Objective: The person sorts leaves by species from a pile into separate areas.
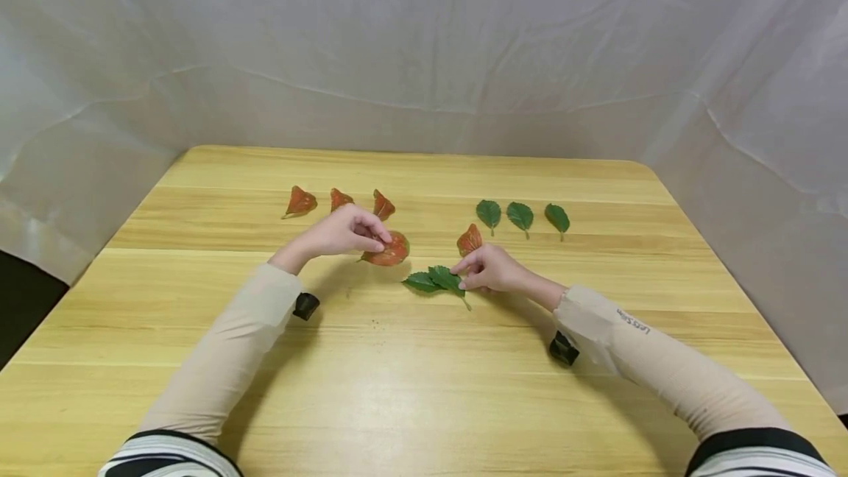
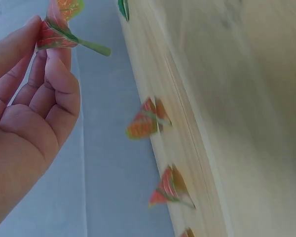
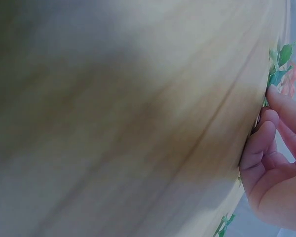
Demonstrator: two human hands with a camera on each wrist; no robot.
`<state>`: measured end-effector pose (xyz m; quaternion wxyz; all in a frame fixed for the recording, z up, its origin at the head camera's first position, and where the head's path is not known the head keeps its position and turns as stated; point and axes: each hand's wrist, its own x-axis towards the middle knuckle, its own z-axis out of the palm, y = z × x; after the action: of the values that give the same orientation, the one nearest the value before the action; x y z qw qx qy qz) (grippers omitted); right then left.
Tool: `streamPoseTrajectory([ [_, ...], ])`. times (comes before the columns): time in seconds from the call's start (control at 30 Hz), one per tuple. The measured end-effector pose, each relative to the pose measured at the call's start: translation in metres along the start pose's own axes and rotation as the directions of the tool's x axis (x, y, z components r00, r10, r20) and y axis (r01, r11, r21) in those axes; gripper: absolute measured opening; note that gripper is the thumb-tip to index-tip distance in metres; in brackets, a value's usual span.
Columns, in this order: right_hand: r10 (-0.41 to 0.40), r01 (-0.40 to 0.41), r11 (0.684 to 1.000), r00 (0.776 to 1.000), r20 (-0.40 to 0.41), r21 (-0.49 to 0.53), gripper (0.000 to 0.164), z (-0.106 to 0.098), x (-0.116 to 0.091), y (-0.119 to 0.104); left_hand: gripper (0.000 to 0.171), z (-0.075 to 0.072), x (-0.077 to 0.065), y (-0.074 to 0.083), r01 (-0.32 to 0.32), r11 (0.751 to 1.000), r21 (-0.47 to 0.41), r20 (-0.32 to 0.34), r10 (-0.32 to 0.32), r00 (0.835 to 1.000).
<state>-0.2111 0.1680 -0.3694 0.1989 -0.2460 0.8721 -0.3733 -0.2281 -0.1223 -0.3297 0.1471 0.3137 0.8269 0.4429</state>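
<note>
My left hand [image 1: 344,230] pinches a red leaf [image 1: 391,250] with a greenish edge between thumb and fingertips. In the left wrist view that leaf [image 2: 56,34] is lifted off the table, its green stem pointing outward. My right hand [image 1: 498,269] is low at the tabletop, thumb and index finger at the right edge of a green leaf [image 1: 447,278]. This leaf overlaps another green leaf [image 1: 420,283] to its left. Just behind the right hand lies a red leaf [image 1: 470,238], partly covered by the fingers.
Toward the back left, three folded red leaves [image 1: 301,202] form a row, the middle one partly behind my left hand. Three green leaves [image 1: 520,215] are lined up at the back right. The wooden table [image 1: 411,403] ends at pale hanging sheets [image 1: 424,43].
</note>
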Motion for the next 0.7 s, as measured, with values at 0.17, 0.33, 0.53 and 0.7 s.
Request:
streamPoseTrajectory([
  [0.17, 0.007, -0.007, 1.0, 1.0, 0.002, 0.009, 0.025, 0.0, 0.0, 0.001, 0.011, -0.011, -0.01, -0.008, 0.03, 0.999, -0.018, -0.045, -0.031, 0.998],
  [0.33, -0.008, 0.008, 1.0, 1.0, 0.01, 0.028, 0.024, -0.001, -0.001, 0.001, 0.013, -0.023, -0.021, -0.016, 0.11, 0.993, -0.03, -0.104, -0.113, 0.988],
  [0.53, -0.055, 0.054, 0.998, 0.998, 0.015, 0.034, 0.022, -0.002, -0.003, 0.0, 0.018, -0.039, -0.036, -0.026, 0.16, 0.986, -0.05, -0.157, -0.166, 0.974],
  [0.7, -0.009, 0.009, 1.0, 1.0, 0.003, 0.013, 0.024, 0.0, -0.001, 0.001, 0.021, -0.05, -0.049, -0.033, 0.211, 0.976, -0.055, -0.176, -0.217, 0.96],
])
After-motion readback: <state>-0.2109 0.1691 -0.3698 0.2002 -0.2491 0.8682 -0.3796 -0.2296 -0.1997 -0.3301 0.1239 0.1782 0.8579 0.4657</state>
